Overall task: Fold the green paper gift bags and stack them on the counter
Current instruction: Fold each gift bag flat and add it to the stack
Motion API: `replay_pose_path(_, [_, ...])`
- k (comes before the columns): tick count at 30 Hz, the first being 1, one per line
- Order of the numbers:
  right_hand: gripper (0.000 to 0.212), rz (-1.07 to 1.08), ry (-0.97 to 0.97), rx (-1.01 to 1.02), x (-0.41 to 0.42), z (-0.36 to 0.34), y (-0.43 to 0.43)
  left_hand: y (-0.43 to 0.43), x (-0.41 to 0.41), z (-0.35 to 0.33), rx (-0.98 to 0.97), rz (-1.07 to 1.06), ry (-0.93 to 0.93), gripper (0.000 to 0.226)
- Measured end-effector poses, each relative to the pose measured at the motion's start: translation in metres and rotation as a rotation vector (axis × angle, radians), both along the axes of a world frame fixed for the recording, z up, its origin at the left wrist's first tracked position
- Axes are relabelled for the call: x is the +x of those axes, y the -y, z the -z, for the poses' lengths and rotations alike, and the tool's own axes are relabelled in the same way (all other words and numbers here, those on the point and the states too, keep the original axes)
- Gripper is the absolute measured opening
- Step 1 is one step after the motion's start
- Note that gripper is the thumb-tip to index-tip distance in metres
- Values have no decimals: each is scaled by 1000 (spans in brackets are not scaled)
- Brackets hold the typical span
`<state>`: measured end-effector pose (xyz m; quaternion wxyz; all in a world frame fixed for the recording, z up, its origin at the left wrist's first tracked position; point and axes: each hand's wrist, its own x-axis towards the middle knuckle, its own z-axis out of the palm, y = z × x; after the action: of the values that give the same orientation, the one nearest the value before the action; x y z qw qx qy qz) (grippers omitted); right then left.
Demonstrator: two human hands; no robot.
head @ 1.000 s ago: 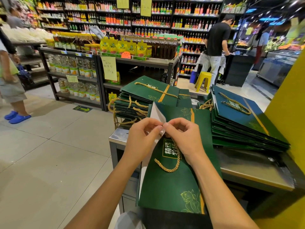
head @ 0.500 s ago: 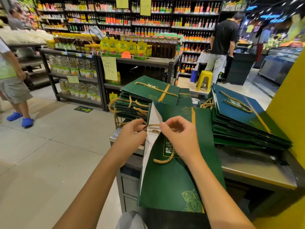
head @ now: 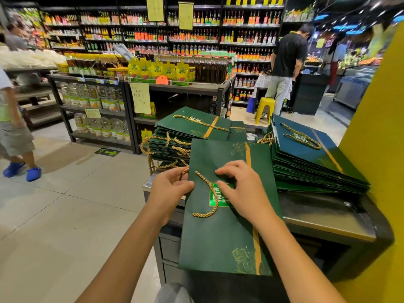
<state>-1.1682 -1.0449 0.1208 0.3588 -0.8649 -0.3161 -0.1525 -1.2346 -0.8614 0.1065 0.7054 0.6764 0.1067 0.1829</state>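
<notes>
The right hand (head: 244,193) half covers the label (head: 222,199) (lettering unreadable).

Beneath your right hand (head: 242,193), the glossy green label (head: 215,196) on the gift bag (head: 218,237) bears white Chinese characters, half covered and unreadable. A floor sign (head: 107,152) shows a yellow arrow; the handwritten yellow notice (head: 140,98) on the shelf (head: 188,88) is illegible.

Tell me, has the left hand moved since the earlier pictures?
Yes. The left hand went left to the bag's edge, nearer the counter's left corner.
</notes>
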Motion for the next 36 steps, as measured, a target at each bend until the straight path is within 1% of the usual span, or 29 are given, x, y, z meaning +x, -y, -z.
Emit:
replay_pose_path(2, [23, 92, -14, -15, 1, 0, 22, -1, 0, 2, 16, -44, 1, 41])
replay_pose_path(5, [27, 241, -37, -18, 0, 3, 55, -3, 1, 4, 31, -81, 8, 38])
replay_pose_path(7, [35, 358, -42, -31, -4, 6, 71, -3, -1, 3, 57, -99, 14, 37])
replay_pose_path(10, [47, 538, -38, -118, -10, 11, 87, 2, -3, 1, 72, -99, 31, 30])
replay_pose_path(12, [48, 545, -53, -122, -11, 16, 90, 2, -4, 0, 132, -101, 18, 19])
replay_pose_path(14, [47, 505, -72, -73, -13, 19, 87, -5, -6, 1, 240, -122, -26, 2])
replay_pose_path(15, [47, 488, -75, -48, -14, 19, 85, -8, -8, 0, 302, -130, -48, 6])
replay_pose_path(17, [46, 445, -83, -2, -15, 17, 82, -12, -13, -4, 396, -140, -86, 21])
replay_pose_path(19, [48, 376, -76, 32, -16, 12, 79, -14, -22, -12, 422, -151, -74, 34])
replay_pose_path(20, [48, 340, -77, 67, -16, 7, 76, -14, -25, -18, 413, -160, -45, 36])
replay_pose_path(22, [43, 266, -103, 200, -17, -6, 71, -15, -29, -35, 400, -206, 61, 32])
replay_pose_path(25, [27, 167, -163, 405, -20, -37, 66, -14, -31, -68, 315, -287, 235, 22])
replay_pose_path(28, [13, 103, -194, 633, -23, -70, 63, -15, -33, -100, 310, -268, 355, 17])
replay_pose_path(30, [16, 86, -195, 734, -20, -88, 65, -17, -32, -115, 301, -249, 430, 17])
replay_pose_path(32, [28, 58, -198, 822, -18, -103, 67, -16, -30, -127, 298, -233, 493, 20])
replay_pose_path(34, [35, -2, -299, 978, -17, -113, 68, -14, -29, -133, 292, -200, 517, 21])
replay_pose_path(36, [34, -88, -434, 1122, -15, -119, 71, -16, -27, -133, 259, -118, 521, 26])
